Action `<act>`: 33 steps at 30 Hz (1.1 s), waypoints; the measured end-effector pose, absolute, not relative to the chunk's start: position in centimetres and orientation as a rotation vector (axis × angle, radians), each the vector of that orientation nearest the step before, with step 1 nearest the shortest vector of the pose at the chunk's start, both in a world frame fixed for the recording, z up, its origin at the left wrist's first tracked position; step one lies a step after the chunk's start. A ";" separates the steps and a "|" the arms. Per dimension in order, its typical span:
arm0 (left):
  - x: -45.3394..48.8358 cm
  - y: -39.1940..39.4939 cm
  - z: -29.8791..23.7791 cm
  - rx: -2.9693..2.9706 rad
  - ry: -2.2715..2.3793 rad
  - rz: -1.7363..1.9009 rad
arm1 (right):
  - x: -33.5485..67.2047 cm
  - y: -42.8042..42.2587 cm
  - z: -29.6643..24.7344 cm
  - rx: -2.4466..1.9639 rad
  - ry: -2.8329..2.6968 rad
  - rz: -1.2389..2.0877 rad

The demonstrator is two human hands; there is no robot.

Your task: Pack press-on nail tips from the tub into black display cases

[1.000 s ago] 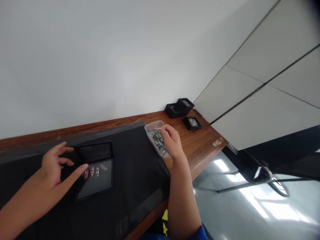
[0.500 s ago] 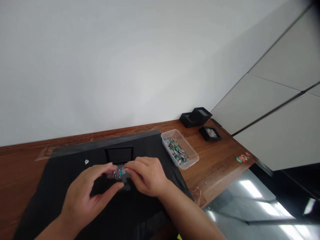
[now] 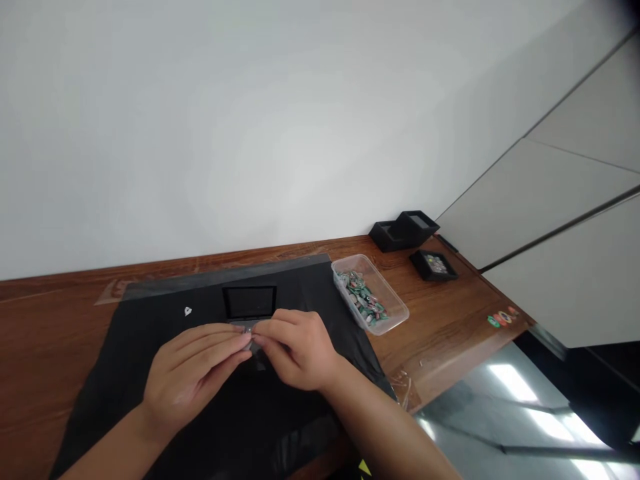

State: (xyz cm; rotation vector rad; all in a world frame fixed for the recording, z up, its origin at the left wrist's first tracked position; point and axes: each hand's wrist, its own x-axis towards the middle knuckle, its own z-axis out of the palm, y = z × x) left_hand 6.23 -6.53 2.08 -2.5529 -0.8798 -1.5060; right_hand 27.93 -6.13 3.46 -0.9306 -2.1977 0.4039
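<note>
Head view. The left hand [image 3: 187, 373] and the right hand [image 3: 301, 350] are brought together, fingertip to fingertip. On each hand, the thumb and fingers are drawn close. A small pale piece [image 3: 249, 331] is located where the fingertips meet; the fingers cover most of it, and it cannot be told which hand, if either, grips it.

The grey panel [image 3: 249, 322] lies directly beneath the fingertips and is largely concealed by them. The dark rectangular frame [image 3: 250, 301] adjoins the panel on the side beyond the fingertips. Both rest on the black sheet [image 3: 150, 333], which extends under both hands and covers part of the wooden table [image 3: 40, 373].

A white scrap [image 3: 187, 311] lies on the sheet, beyond the left hand. The clear plastic tub [image 3: 393, 300] is positioned to the right of the right hand and slightly beyond it; it contains small green, pink and pale pieces [image 3: 364, 297]. Farther right and beyond are a black tray [image 3: 425, 267] of small pieces and two stacked black boxes [image 3: 416, 227]. Coloured rings [image 3: 503, 317] are at the far right.
</note>
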 end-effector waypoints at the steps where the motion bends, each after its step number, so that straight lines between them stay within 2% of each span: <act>1: 6.3 -6.5 2.1 -2.558 -0.875 -1.514 | 27.9 -6.1 3.4 -0.923 -2.187 0.429; 11: 6.0 -6.2 1.7 -2.632 -0.956 -1.629 | 28.4 -5.8 3.8 -0.895 -2.037 0.546; 23: 5.8 -6.3 1.0 -2.510 -1.111 -1.710 | 29.6 -5.0 3.5 -1.343 -1.867 0.509; 33: 5.3 -5.8 0.4 -2.343 -1.161 -1.690 | 29.5 -5.0 3.3 -1.172 -2.229 0.677</act>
